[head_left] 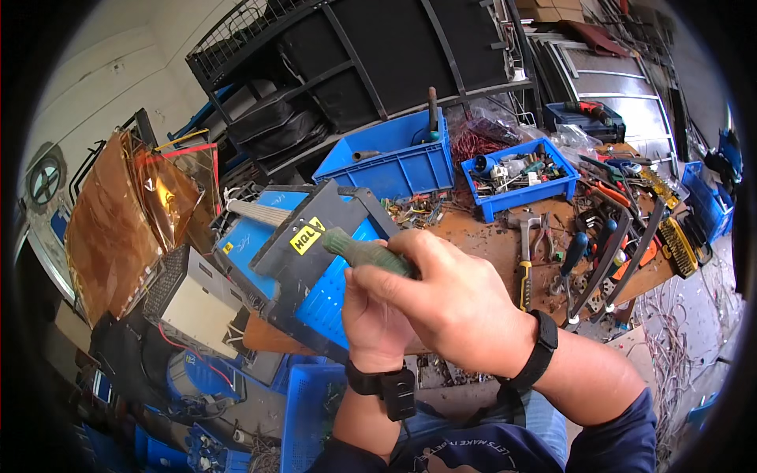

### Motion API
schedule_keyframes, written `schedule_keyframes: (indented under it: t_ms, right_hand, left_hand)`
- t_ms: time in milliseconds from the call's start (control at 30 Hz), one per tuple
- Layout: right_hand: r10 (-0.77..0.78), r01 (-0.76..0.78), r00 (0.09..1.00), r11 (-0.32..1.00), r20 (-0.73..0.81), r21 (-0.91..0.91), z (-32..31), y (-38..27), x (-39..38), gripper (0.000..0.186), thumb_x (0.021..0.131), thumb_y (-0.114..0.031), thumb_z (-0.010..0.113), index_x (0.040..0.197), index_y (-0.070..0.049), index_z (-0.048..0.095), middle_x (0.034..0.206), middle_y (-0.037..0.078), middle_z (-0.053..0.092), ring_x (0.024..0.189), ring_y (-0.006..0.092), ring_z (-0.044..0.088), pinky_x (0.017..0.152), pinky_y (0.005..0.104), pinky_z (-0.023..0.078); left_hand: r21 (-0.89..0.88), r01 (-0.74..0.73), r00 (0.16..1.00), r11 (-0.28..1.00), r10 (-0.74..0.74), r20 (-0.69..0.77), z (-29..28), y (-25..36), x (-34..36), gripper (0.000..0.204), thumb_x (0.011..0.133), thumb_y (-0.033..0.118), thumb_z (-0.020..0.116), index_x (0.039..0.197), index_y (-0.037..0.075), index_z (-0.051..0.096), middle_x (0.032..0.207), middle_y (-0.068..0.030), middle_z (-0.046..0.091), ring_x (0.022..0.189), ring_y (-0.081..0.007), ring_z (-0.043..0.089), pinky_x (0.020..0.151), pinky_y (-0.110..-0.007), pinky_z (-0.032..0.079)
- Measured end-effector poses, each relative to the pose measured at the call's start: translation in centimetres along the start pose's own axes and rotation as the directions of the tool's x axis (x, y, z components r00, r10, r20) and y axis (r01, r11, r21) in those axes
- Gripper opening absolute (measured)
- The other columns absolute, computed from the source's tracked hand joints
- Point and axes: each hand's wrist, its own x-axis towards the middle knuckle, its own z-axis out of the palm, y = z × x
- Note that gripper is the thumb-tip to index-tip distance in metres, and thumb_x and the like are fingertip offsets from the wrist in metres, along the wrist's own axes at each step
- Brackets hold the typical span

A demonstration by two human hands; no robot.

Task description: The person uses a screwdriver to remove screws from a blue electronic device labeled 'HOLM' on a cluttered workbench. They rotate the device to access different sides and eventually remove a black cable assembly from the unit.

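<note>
My right hand (465, 303) is closed around a translucent green ribbed screwdriver handle (364, 254), its rounded end pointing away to the upper left. The screwdriver's shaft does not show. Beneath it, my left hand (372, 327) is raised close against the right one; its fingers are mostly hidden, so whether they grip anything is unclear. Just beyond both hands, a black-framed device with blue panels (325, 301) and a yellow label (307, 236) sits tilted on the left part of the wooden workbench (453, 229).
A blue bin (394, 169) and a blue crate of small parts (524, 189) stand at the back. On the right lie a hammer (525, 260), pliers (542, 240) and several other tools. Orange-brown sheets (114, 229) lean at far left. A blue basket (303, 410) stands below the bench.
</note>
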Motion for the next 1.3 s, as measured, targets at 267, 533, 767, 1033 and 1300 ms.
schedule_keyframes:
  t_ms: [267, 533, 767, 1033, 1300]
  right_hand:
    - [0.081, -0.084, 0.996, 0.994, -0.045, -0.067, 0.0, -0.2, 0.0, 0.035, 0.079, -0.018, 0.064, 0.114, -0.011, 0.057, 0.099, 0.015, 0.058, 0.076, 0.0294, 0.063, 0.057, 0.0370, 0.053]
    - [0.023, -0.026, 0.995, 0.999, -0.094, -0.032, 0.1, 0.0, 0.0, 0.035, 0.078, -0.017, 0.062, 0.112, -0.012, 0.056, 0.092, 0.012, 0.053, 0.076, 0.0283, 0.062, 0.057, 0.0355, 0.053]
    - [0.087, -0.086, 0.996, 0.996, 0.008, -0.012, 0.0, -0.2, -0.1, 0.037, 0.078, -0.016, 0.063, 0.113, -0.009, 0.055, 0.098, 0.017, 0.055, 0.083, 0.0332, 0.063, 0.062, 0.0374, 0.054]
    - [0.130, -0.125, 0.990, 0.989, -0.053, 0.080, 0.3, -0.5, -0.4, 0.045, 0.081, -0.017, 0.066, 0.123, -0.010, 0.053, 0.096, 0.015, 0.056, 0.080, 0.0341, 0.063, 0.061, 0.0395, 0.054]
    - [0.095, -0.097, 0.988, 0.995, -0.124, -0.010, 1.4, 0.5, -0.4, 0.050, 0.080, -0.016, 0.070, 0.127, -0.009, 0.054, 0.081, 0.011, 0.055, 0.068, 0.0310, 0.060, 0.055, 0.0401, 0.050]
  left_hand:
    - [0.045, -0.033, 0.999, 0.998, 0.033, -0.002, 3.5, -0.3, 0.2, 0.063, 0.090, 0.042, 0.063, 0.138, 0.007, 0.042, 0.132, -0.0110, 0.054, 0.121, -0.0257, 0.053, 0.105, -0.042, 0.040]
    - [0.091, -0.049, 0.998, 0.995, 0.046, 0.032, 2.7, 0.0, 0.4, 0.051, 0.092, 0.041, 0.059, 0.128, 0.006, 0.051, 0.124, -0.0092, 0.057, 0.116, -0.0238, 0.055, 0.099, -0.041, 0.043]
    - [-0.014, -0.054, 0.999, 0.998, 0.054, 0.008, 3.2, -0.4, 0.3, 0.059, 0.092, 0.039, 0.061, 0.138, 0.006, 0.044, 0.131, -0.0118, 0.054, 0.120, -0.0273, 0.052, 0.103, -0.044, 0.041]
    - [0.057, -0.012, 1.000, 0.998, 0.013, -0.021, 2.7, 0.0, 0.1, 0.054, 0.091, 0.048, 0.059, 0.126, 0.007, 0.054, 0.125, -0.0115, 0.056, 0.115, -0.0253, 0.055, 0.096, -0.041, 0.047]
    - [0.019, -0.039, 0.999, 0.999, 0.039, -0.033, 3.6, -0.4, 0.5, 0.061, 0.089, 0.033, 0.065, 0.139, 0.008, 0.042, 0.133, -0.0101, 0.051, 0.122, -0.0257, 0.051, 0.107, -0.042, 0.039]
